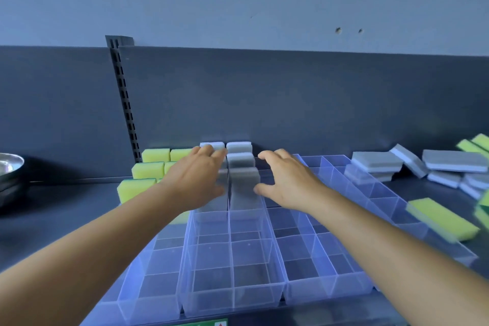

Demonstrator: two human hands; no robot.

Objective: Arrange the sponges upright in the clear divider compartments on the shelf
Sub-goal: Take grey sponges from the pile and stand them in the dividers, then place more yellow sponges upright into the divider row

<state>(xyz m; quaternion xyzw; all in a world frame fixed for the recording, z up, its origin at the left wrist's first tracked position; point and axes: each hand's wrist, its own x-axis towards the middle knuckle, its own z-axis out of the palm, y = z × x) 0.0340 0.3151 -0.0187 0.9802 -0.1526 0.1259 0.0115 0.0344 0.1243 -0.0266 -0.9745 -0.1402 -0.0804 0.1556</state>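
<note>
Clear divider trays (pixel 232 296) cover the shelf in front of me. Grey sponges (pixel 243 182) stand upright in the back compartments of the middle tray, in two rows. Yellow sponges (pixel 148 169) stand upright in the left tray's back compartments. My left hand (pixel 195 180) lies over the left grey row with fingers spread, touching the sponge tops. My right hand (pixel 288 180) hovers just right of the grey rows, fingers relaxed, thumb near the front sponge. Neither hand holds anything.
Loose grey sponges (pixel 378 164) lie piled at the back right. A yellow sponge (pixel 442 219) lies flat over the rightmost tray, with more yellow ones at the right edge. A metal bowl (pixel 8 167) sits far left. A dark back panel (pixel 291 100) rises behind.
</note>
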